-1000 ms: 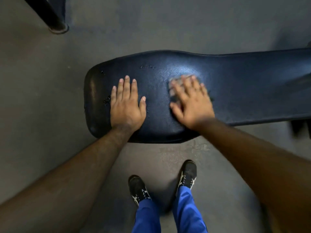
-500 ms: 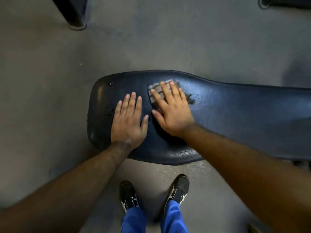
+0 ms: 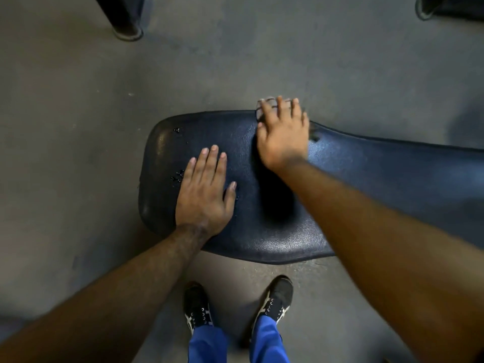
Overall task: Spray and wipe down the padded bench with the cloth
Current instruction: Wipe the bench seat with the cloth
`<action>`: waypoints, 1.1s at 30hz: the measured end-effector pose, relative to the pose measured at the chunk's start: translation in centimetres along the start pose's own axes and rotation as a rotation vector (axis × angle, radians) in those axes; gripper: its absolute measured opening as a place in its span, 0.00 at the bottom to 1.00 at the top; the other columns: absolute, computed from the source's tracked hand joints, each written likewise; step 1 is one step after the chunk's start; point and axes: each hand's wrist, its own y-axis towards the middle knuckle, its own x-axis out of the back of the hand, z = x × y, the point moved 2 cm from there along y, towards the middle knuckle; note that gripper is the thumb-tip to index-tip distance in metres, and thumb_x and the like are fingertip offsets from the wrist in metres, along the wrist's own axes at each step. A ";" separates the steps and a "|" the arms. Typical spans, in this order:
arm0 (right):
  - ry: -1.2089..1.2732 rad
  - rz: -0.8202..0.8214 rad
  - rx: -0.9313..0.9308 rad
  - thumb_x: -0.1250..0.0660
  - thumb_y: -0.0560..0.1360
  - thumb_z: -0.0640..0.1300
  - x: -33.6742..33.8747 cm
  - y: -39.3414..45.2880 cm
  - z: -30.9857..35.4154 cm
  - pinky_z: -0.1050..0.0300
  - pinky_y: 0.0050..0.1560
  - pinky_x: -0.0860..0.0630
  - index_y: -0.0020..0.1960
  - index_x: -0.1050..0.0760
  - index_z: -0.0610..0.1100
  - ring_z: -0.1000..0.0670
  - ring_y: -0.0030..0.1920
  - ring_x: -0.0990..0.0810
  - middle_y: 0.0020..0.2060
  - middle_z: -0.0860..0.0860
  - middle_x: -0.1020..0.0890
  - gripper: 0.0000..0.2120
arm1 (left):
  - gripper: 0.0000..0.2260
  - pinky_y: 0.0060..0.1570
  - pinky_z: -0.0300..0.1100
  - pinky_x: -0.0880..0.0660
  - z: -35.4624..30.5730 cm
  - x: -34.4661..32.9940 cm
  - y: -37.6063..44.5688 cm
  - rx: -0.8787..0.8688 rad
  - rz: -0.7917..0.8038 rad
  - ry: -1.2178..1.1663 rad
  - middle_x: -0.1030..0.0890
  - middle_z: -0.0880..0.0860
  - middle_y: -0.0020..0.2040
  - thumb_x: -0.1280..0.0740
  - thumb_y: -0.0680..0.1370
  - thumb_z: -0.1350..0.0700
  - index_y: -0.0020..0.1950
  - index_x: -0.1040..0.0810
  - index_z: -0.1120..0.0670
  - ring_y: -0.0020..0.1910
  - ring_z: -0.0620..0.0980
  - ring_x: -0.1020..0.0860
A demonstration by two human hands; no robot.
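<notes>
The dark blue padded bench [image 3: 275, 231] lies across the middle of the head view and runs off to the right. My left hand [image 3: 205, 195] rests flat on its near left end, fingers together, holding nothing. My right hand [image 3: 284, 134] presses a grey striped cloth [image 3: 265, 104] against the bench's far edge; only a bit of cloth shows beyond my fingertips. Small dark droplets [image 3: 178, 176] sit on the pad left of my left hand.
Grey concrete floor [image 3: 78, 127] surrounds the bench. A dark equipment leg [image 3: 125, 19] stands at the top left and another dark base [image 3: 445, 6] at the top right. My feet in black shoes [image 3: 275, 299] stand just in front of the bench.
My right hand slid the cloth left across the pad, then forward to the far edge. My left hand stayed planted on the near left end.
</notes>
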 end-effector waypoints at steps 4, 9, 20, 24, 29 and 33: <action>-0.060 0.092 0.557 0.48 0.79 0.54 -1.0 -3.9 0.7 0.40 0.77 0.46 0.78 0.38 0.53 0.38 0.79 0.42 0.79 0.45 0.37 0.28 | 0.27 0.77 0.54 0.47 0.1 0.0 -0.2 0.004 -0.002 -0.013 0.38 0.59 0.78 0.46 0.81 0.47 0.76 0.37 0.61 0.78 0.55 0.43; -0.004 -0.001 -0.008 0.48 0.77 0.53 -0.2 -3.2 -0.8 0.38 0.78 0.49 0.80 0.42 0.53 0.36 0.80 0.47 0.80 0.43 0.41 0.31 | 0.26 0.77 0.53 0.47 0.0 -0.1 -0.2 0.000 -0.013 -0.035 0.38 0.59 0.77 0.46 0.81 0.48 0.76 0.37 0.61 0.78 0.55 0.43; 0.057 -0.058 -0.021 0.50 0.79 0.57 -2.5 -13.0 2.2 0.39 0.79 0.52 0.80 0.43 0.52 0.37 0.80 0.50 0.81 0.43 0.44 0.30 | 0.26 0.77 0.51 0.49 0.1 0.1 -0.2 -0.002 -0.024 -0.084 0.38 0.58 0.77 0.48 0.80 0.50 0.76 0.37 0.60 0.78 0.54 0.43; 0.021 -0.004 0.126 0.50 0.79 0.61 -2.4 -15.8 -1.7 0.38 0.79 0.48 0.80 0.40 0.52 0.39 0.80 0.47 0.80 0.44 0.40 0.31 | 0.25 0.77 0.50 0.49 0.2 0.1 -0.6 -0.002 -0.055 -0.136 0.36 0.58 0.77 0.48 0.80 0.51 0.75 0.34 0.60 0.77 0.54 0.41; 0.067 -0.115 -0.221 0.51 0.80 0.62 -4.3 -19.2 3.6 0.39 0.79 0.53 0.81 0.45 0.52 0.37 0.81 0.52 0.81 0.43 0.46 0.32 | 0.23 0.77 0.50 0.47 0.5 0.8 -0.7 0.003 -0.091 -0.272 0.32 0.59 0.74 0.44 0.79 0.54 0.72 0.30 0.61 0.76 0.56 0.37; -0.024 -0.031 0.158 0.50 0.81 0.60 -4.0 -21.1 0.2 0.39 0.78 0.46 0.79 0.39 0.51 0.38 0.80 0.45 0.79 0.43 0.40 0.29 | 0.20 0.73 0.49 0.38 1.9 2.0 -1.7 0.030 -0.142 -0.409 0.24 0.59 0.68 0.42 0.78 0.57 0.67 0.24 0.62 0.71 0.57 0.29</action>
